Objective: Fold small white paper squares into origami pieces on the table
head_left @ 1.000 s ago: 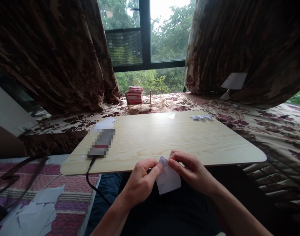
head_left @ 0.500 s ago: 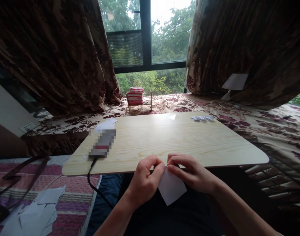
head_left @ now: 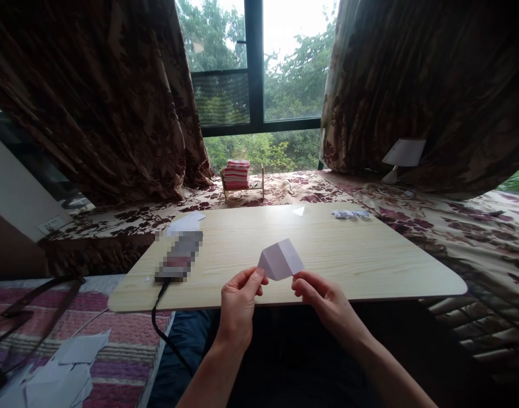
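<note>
A small white sheet of paper (head_left: pixel 280 259) with a crease down it is held up over the near edge of the wooden table (head_left: pixel 370 266). My left hand (head_left: pixel 241 300) pinches its left corner between thumb and fingers. At the lower right corner, my right hand (head_left: pixel 321 292) grips it with thumb and forefinger. The paper is tilted, its two halves catching the light differently.
A pixelated phone-like device (head_left: pixel 179 258) with a black cable lies on the table's left, by white paper (head_left: pixel 186 222). Folded paper pieces (head_left: pixel 350 214) and a white triangle (head_left: pixel 299 211) sit at the back. More paper sheets (head_left: pixel 57 374) lie on the striped bedding.
The paper has risen from below the table edge to above it and turned, now showing a crease. My hands have moved apart, each at a corner. The view has tilted up slightly.
</note>
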Action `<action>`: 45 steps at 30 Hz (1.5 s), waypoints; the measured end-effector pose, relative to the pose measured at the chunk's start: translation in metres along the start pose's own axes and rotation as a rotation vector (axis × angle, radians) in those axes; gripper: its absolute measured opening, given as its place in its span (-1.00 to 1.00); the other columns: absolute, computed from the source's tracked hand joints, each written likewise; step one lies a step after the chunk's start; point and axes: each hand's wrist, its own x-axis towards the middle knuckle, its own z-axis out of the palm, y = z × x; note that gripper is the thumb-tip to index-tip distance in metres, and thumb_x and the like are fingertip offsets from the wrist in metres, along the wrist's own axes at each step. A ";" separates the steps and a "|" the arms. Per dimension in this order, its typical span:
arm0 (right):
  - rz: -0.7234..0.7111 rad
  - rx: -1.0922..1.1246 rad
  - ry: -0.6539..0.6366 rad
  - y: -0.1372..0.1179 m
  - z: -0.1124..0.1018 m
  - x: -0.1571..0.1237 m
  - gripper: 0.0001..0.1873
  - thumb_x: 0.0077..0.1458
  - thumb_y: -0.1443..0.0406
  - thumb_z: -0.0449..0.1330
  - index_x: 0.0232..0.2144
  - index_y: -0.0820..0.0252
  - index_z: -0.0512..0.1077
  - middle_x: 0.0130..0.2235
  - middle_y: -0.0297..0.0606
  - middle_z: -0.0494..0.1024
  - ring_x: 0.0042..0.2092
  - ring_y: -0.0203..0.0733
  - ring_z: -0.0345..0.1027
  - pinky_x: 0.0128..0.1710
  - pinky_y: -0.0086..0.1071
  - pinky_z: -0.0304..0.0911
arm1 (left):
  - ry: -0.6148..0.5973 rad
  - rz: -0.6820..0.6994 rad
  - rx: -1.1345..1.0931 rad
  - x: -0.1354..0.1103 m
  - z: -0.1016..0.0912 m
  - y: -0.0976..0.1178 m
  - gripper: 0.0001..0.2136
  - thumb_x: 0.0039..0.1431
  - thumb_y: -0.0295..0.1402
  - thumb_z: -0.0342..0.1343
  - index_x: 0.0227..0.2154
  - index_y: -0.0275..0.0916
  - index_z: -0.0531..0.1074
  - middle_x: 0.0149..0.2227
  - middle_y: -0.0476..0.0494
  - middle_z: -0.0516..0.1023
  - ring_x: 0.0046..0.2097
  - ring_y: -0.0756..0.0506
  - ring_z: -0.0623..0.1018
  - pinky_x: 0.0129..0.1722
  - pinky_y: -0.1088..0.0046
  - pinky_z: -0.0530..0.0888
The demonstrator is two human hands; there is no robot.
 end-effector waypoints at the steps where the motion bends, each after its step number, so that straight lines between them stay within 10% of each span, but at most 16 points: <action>1: 0.006 0.032 0.032 -0.004 0.005 0.002 -0.57 0.06 -0.03 0.11 -0.46 0.23 0.47 -0.49 -0.28 0.43 -0.41 -0.22 0.29 -0.41 -0.38 0.25 | -0.041 -0.020 0.021 -0.005 0.003 0.001 -0.81 -0.07 -0.27 0.24 -0.47 -0.33 0.53 -0.55 -0.01 0.44 -0.49 0.06 0.29 -0.39 0.53 0.28; 7: -0.009 0.205 -0.054 -0.021 0.005 0.019 -0.63 0.00 0.02 0.19 -0.51 0.24 0.45 -0.50 -0.32 0.44 -0.41 -0.24 0.26 -0.38 -0.38 0.21 | -0.342 -0.082 0.210 -0.021 0.004 0.009 -0.79 -0.01 -0.30 0.22 -0.60 -0.35 0.47 -0.63 0.04 0.32 -0.49 0.07 0.24 -0.48 0.55 0.18; 19: -0.012 0.314 -0.082 -0.009 0.029 0.003 -0.69 0.02 0.09 0.22 -0.49 0.25 0.45 -0.46 -0.32 0.46 -0.35 -0.23 0.29 -0.28 -0.37 0.21 | -0.268 0.053 0.253 -0.022 0.004 -0.001 -0.77 0.05 -0.26 0.18 -0.56 -0.32 0.43 -0.58 0.00 0.37 -0.45 0.02 0.33 -0.41 0.52 0.27; 28: 0.039 0.284 0.360 0.009 -0.022 0.023 -0.64 -0.07 0.01 0.25 -0.54 0.21 0.46 -0.62 -0.43 0.24 -0.49 -0.32 0.08 -0.42 -0.41 0.08 | -0.220 0.096 0.317 -0.027 -0.005 0.003 -0.80 0.05 -0.29 0.17 -0.56 -0.32 0.44 -0.55 -0.03 0.43 -0.42 0.00 0.36 -0.39 0.54 0.28; 33: 0.108 0.261 0.015 -0.004 0.004 -0.006 -0.61 0.03 0.02 0.17 -0.56 0.23 0.43 -0.57 -0.39 0.28 -0.46 -0.31 0.12 -0.43 -0.42 0.08 | -0.266 0.075 0.252 -0.029 0.001 0.001 -0.80 0.06 -0.28 0.18 -0.54 -0.32 0.48 -0.52 -0.04 0.50 -0.40 0.00 0.40 -0.35 0.54 0.32; 45: 0.079 0.295 0.026 -0.009 0.018 -0.007 -0.67 0.04 0.08 0.19 -0.52 0.24 0.44 -0.52 -0.39 0.38 -0.43 -0.33 0.15 -0.39 -0.46 0.10 | -0.247 0.123 0.328 -0.018 -0.004 0.000 -0.81 0.06 -0.25 0.18 -0.43 -0.31 0.49 -0.44 -0.08 0.53 -0.31 -0.07 0.48 -0.25 0.47 0.38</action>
